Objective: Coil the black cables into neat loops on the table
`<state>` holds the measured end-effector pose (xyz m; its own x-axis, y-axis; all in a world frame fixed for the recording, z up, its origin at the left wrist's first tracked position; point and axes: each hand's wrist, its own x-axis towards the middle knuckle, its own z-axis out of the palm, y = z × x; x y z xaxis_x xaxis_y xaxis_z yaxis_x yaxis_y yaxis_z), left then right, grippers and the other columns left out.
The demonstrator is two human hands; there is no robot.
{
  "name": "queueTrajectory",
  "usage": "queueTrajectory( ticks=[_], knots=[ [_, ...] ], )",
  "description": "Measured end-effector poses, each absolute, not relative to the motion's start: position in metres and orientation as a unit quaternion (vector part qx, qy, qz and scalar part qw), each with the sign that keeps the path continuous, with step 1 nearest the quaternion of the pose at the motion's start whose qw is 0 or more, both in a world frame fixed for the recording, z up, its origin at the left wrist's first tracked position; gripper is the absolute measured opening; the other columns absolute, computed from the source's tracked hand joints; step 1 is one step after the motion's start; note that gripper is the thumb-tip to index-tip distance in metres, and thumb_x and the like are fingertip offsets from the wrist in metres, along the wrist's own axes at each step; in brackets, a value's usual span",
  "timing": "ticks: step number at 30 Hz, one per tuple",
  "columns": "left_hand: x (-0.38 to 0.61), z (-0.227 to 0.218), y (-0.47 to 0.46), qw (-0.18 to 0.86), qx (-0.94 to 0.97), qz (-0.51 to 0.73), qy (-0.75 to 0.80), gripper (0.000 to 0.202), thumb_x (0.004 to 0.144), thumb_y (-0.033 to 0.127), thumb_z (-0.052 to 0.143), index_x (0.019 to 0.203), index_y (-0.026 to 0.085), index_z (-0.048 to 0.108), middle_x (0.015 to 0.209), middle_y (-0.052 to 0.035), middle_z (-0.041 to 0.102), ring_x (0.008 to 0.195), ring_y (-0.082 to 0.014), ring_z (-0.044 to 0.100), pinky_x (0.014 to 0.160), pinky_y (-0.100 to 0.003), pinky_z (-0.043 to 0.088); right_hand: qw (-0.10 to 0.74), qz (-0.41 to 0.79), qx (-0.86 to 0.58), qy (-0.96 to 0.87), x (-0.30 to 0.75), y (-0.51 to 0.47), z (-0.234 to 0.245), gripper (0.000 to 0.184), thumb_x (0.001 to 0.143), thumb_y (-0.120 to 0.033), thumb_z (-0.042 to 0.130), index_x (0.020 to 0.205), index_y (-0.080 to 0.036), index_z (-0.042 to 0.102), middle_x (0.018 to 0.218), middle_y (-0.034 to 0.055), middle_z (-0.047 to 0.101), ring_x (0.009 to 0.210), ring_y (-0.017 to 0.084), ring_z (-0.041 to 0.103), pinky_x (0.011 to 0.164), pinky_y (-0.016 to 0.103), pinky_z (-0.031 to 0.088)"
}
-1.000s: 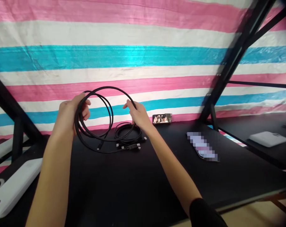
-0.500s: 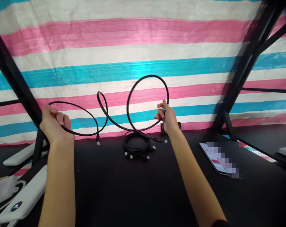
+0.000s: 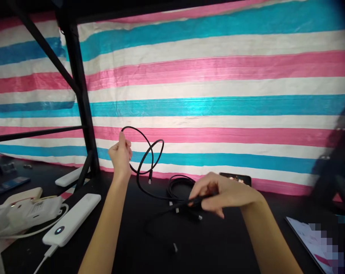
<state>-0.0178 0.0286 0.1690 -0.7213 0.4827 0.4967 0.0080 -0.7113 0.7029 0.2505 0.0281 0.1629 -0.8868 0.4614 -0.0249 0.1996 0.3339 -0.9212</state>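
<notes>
The left hand (image 3: 120, 154) is raised above the black table (image 3: 132, 243), closed on one stretch of a black cable (image 3: 143, 167) — the cable curls into two loose loops at about 3 o'clock from that hand, one plug end dangling inside them. From there the cable sweeps down toward 4 o'clock to the right hand (image 3: 222, 194), which pinches it low over the table, fingers curled tight around it. Just behind the right hand, at its 10 o'clock, a coiled bundle of black cables (image 3: 179, 184) lies on the table. A phone (image 3: 236, 178) stands at the right hand's 1 o'clock against the striped tarp (image 3: 218, 83). At 8 o'clock from the left hand lies a white power bank (image 3: 71, 220).
</notes>
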Motion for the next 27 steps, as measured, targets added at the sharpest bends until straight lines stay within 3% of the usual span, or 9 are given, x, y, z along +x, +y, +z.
queueTrajectory(
  ticks=[2, 4, 6, 11, 15, 20, 23, 27],
  knots=[
    [-0.019, 0.168, 0.029, 0.132, 0.341, 0.86, 0.356, 0.044, 0.075, 0.047, 0.063, 0.048, 0.018, 0.044, 0.037, 0.0082, 0.027, 0.034, -0.0041, 0.024, 0.036, -0.02, 0.018, 0.058, 0.558, -0.194, -0.805, 0.246, 0.02, 0.164, 0.026, 0.072, -0.028, 0.07, 0.094, -0.014, 0.072, 0.056, -0.003, 0.059, 0.042, 0.007, 0.053, 0.04, 0.017, 0.041],
    [-0.021, 0.168, 0.029, 0.121, 0.33, 0.866, 0.356, 0.043, 0.075, 0.046, 0.063, 0.048, 0.018, 0.044, 0.036, 0.008, 0.028, 0.034, -0.0045, 0.025, 0.037, -0.02, 0.019, 0.074, 0.556, -0.182, -0.807, 0.243, 0.019, 0.163, 0.025, 0.075, -0.032, 0.068, 0.093, -0.014, 0.071, 0.053, -0.0037, 0.057, 0.039, 0.006, 0.049, 0.038, 0.016, 0.038],
    [-0.025, 0.168, 0.029, 0.106, 0.304, 0.88, 0.349, 0.044, 0.075, 0.046, 0.063, 0.048, 0.018, 0.043, 0.035, 0.0081, 0.028, 0.034, -0.0047, 0.026, 0.037, -0.02, 0.019, 0.172, 0.537, -0.177, -0.807, 0.241, 0.025, 0.16, 0.026, 0.08, -0.038, 0.064, 0.088, -0.014, 0.07, 0.048, -0.005, 0.052, 0.035, 0.004, 0.041, 0.035, 0.015, 0.032],
    [-0.037, 0.17, 0.028, 0.097, 0.266, 0.896, 0.343, 0.043, 0.075, 0.045, 0.061, 0.048, 0.019, 0.04, 0.036, 0.0083, 0.03, 0.033, -0.0046, 0.025, 0.036, -0.02, 0.018, 0.555, 0.501, -0.205, -0.631, 0.25, 0.058, 0.157, 0.03, 0.079, -0.047, 0.065, 0.075, -0.018, 0.058, 0.052, -0.0085, 0.035, 0.039, 0.003, 0.026, 0.035, 0.015, 0.026],
    [-0.047, 0.172, 0.023, 0.084, 0.222, 0.916, 0.325, 0.041, 0.082, 0.039, 0.054, 0.05, 0.019, 0.038, 0.04, 0.0083, 0.03, 0.035, -0.0049, 0.025, 0.037, -0.021, 0.018, 0.697, 0.498, -0.214, -0.469, 0.279, 0.092, 0.15, 0.039, 0.078, -0.049, 0.066, 0.067, -0.021, 0.041, 0.056, -0.0084, 0.031, 0.038, 0.004, 0.02, 0.03, 0.016, 0.019],
    [-0.055, 0.176, 0.017, 0.063, 0.175, 0.932, 0.31, 0.043, 0.086, 0.031, 0.05, 0.047, 0.019, 0.037, 0.04, 0.0066, 0.034, 0.035, -0.0051, 0.028, 0.038, -0.023, 0.019, 0.747, 0.526, -0.237, -0.329, 0.323, 0.112, 0.142, 0.034, 0.086, -0.033, 0.059, 0.064, -0.021, 0.036, 0.051, -0.0096, 0.028, 0.036, 0.003, 0.021, 0.032, 0.013, 0.022],
    [-0.049, 0.176, 0.017, 0.06, 0.196, 0.928, 0.31, 0.046, 0.088, 0.032, 0.05, 0.045, 0.018, 0.04, 0.038, 0.0061, 0.033, 0.035, -0.0049, 0.027, 0.038, -0.023, 0.019, 0.787, 0.467, -0.222, -0.335, 0.327, 0.107, 0.145, 0.03, 0.086, -0.04, 0.057, 0.068, -0.021, 0.044, 0.053, -0.0092, 0.03, 0.037, 0.003, 0.023, 0.032, 0.014, 0.021],
    [-0.033, 0.175, 0.014, 0.049, 0.3, 0.893, 0.333, 0.05, 0.087, 0.037, 0.053, 0.042, 0.017, 0.045, 0.035, 0.0048, 0.034, 0.034, -0.0052, 0.032, 0.039, -0.023, 0.02, 0.806, 0.326, -0.267, -0.416, 0.311, 0.097, 0.15, 0.035, 0.075, -0.054, 0.064, 0.073, -0.021, 0.051, 0.061, -0.0074, 0.037, 0.038, 0.002, 0.024, 0.032, 0.019, 0.017]
  ],
)
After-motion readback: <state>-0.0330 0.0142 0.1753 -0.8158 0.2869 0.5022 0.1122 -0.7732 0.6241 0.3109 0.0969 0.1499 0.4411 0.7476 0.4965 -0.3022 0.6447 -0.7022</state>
